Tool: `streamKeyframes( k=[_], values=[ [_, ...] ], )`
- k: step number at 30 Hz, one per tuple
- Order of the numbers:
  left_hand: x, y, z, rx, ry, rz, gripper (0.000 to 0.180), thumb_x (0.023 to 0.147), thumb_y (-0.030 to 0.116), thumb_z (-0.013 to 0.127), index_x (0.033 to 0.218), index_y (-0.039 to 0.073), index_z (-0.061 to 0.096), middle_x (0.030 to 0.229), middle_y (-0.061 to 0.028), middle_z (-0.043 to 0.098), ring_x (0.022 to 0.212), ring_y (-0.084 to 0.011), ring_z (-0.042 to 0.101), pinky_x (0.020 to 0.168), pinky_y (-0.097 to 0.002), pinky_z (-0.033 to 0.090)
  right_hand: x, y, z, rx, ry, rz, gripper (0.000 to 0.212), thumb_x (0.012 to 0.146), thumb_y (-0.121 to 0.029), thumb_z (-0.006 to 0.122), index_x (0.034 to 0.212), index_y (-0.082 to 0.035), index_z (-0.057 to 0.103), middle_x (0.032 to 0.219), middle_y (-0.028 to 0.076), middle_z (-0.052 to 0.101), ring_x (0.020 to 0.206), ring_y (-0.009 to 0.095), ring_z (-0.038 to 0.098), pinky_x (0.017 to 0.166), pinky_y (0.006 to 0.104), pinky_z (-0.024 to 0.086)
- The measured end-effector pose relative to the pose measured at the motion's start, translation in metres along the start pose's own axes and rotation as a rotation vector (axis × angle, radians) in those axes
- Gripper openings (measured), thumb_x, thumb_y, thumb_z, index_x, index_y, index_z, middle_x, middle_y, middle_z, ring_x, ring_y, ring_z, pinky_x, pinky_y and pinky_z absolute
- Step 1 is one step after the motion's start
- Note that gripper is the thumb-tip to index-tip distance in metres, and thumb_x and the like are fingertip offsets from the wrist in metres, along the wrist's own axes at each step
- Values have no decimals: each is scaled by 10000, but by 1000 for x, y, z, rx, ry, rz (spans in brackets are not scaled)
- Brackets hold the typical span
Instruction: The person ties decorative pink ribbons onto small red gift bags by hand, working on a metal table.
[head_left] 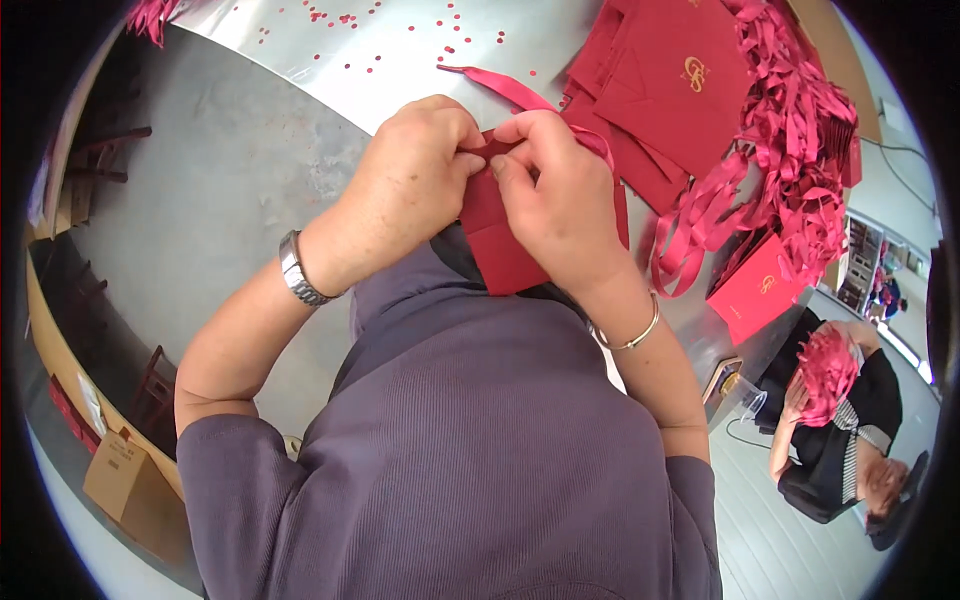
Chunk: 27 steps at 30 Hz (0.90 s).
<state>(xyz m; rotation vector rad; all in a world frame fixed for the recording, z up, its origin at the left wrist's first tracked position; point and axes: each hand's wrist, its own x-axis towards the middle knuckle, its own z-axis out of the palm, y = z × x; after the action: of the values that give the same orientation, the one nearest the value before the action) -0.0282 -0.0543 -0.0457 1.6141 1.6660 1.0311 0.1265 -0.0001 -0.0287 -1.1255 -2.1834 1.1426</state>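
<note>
A small dark-red paper bag [503, 262] is held upright in front of my body, just over the table's near edge. My left hand [415, 170] pinches its top rim with thumb and forefinger. Close beside it, my right hand [565, 205] pinches the same rim, its fingertips almost meeting the left ones. A pink ribbon [505, 87] runs behind the right hand, one tapered end lying on the table and the rest looping past the knuckles. What the fingertips press between them is hidden.
Flat red bags [665, 95] are stacked at the far right, beside a heap of pink ribbons [795, 170]. Another red bag [755, 288] lies at the right edge. Red paper dots [449, 50] dot the metal table [290, 55]. A co-worker [845, 430] at right holds a pink bundle.
</note>
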Motion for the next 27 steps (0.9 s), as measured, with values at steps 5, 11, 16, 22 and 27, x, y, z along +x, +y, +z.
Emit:
streamKeyframes(
  k=[5, 11, 16, 22, 27],
  values=[
    [-4, 0, 3, 34, 61, 89, 71, 757, -14, 655, 813, -42, 621, 868, -171, 617, 845, -357, 598, 761, -413, 500, 6, 2, -1, -76, -38, -92, 99, 854, -61, 588, 932, -8, 555, 720, 170, 631, 691, 363, 636, 616, 467, 482],
    [7, 5, -16, -181, 39, -8, 92, 821, 38, 596, 873, -13, 652, 887, -160, 632, 818, -342, 618, 752, -398, 503, -6, -1, -5, -131, -61, -103, 134, 846, -82, 625, 925, -7, 548, 796, 171, 646, 725, 362, 639, 631, 449, 495],
    [28, -6, -23, -77, -316, 164, 112, 822, -11, 620, 921, 6, 670, 887, -76, 629, 818, -203, 621, 735, -308, 512, -13, 0, -9, -180, -34, -89, 160, 829, -104, 661, 918, -24, 554, 790, 145, 656, 714, 325, 652, 617, 424, 502],
    [52, 9, -31, -82, -690, 31, 77, 768, -25, 654, 839, -8, 630, 839, -74, 562, 806, -212, 568, 719, -311, 474, -21, 4, -5, -356, 50, -235, 231, 786, -156, 718, 916, -65, 550, 698, 98, 619, 648, 279, 640, 544, 393, 487],
    [53, -1, -25, -116, -723, 83, 122, 751, -49, 644, 856, -12, 594, 865, -77, 560, 845, -219, 550, 738, -316, 465, -22, -1, -3, -251, 115, -235, 287, 781, -144, 722, 993, -62, 548, 708, 91, 625, 632, 275, 639, 542, 389, 486]
  ],
)
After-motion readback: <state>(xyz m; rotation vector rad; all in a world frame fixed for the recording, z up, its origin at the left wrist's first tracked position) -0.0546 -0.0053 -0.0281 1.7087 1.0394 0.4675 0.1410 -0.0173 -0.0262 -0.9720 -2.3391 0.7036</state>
